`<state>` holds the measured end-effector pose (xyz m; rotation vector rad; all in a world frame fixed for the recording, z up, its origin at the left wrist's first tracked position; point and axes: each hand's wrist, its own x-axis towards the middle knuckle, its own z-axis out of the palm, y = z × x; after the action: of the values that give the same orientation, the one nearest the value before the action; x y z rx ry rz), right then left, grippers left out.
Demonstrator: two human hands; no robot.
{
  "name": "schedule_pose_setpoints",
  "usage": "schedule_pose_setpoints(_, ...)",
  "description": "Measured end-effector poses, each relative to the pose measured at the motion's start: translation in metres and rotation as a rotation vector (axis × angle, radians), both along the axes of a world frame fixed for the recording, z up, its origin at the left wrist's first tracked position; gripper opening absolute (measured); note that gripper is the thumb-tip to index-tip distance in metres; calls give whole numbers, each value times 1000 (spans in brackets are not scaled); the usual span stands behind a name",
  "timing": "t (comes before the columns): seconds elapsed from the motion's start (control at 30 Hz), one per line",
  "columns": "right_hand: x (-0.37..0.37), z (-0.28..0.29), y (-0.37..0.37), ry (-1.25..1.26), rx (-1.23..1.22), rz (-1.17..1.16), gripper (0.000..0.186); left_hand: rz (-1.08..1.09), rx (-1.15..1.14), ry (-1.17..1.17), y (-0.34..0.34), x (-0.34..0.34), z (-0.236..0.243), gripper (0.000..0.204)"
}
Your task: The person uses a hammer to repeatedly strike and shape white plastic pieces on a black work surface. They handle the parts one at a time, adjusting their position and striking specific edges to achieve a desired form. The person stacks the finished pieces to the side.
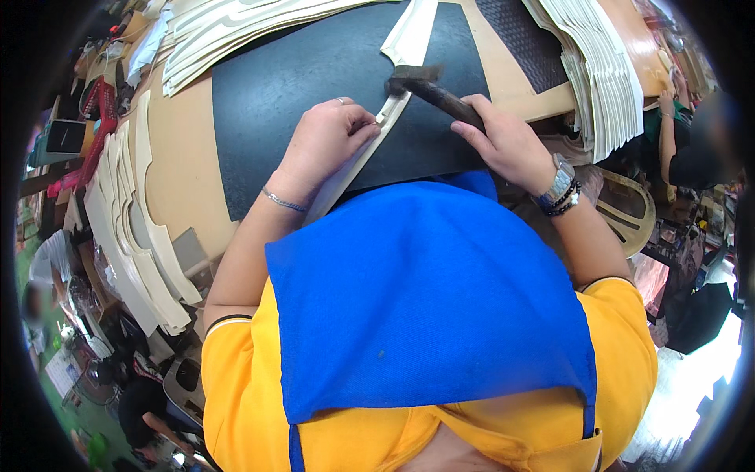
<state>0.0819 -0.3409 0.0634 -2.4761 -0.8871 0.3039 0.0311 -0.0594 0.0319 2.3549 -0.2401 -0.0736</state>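
Note:
A long cream strip of leather-like material (410, 38) runs down across the black mat (275, 94) toward my apron. My left hand (334, 140) is closed in a pinch at the strip's left edge, where a narrow rim is folded over. My right hand (507, 145) grips a hammer (446, 102) by its dark wooden handle. The hammer's head is over the strip, just beyond my left fingertips, and slightly blurred. Whether it touches the strip I cannot tell. The strip's near end passes beneath my left wrist and out of sight by the apron.
Stacked cream cut pieces (236, 35) lie at the far left, with another thick stack (590, 71) at the far right. More curved pieces (141, 220) hang over the table's left edge. A red basket (98, 118) stands beyond them. Other people work on both sides.

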Motion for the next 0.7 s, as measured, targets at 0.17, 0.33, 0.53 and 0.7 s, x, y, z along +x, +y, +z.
schedule_pose_setpoints(0.17,-10,12,8,52,-26,25,34,-86,135,-235,-1,-4,-6,14)
schedule_pose_setpoints(0.33,-16,14,8,115,49,-4,35,-83,155,-278,-3,-7,-8,14)
schedule_pose_setpoints(0.53,-10,11,4,151,-218,-29,35,-39,-26,-13,8,-4,0,16)
schedule_pose_setpoints(0.7,-18,13,8,115,28,-6,35,-95,127,-145,7,-8,-2,14)
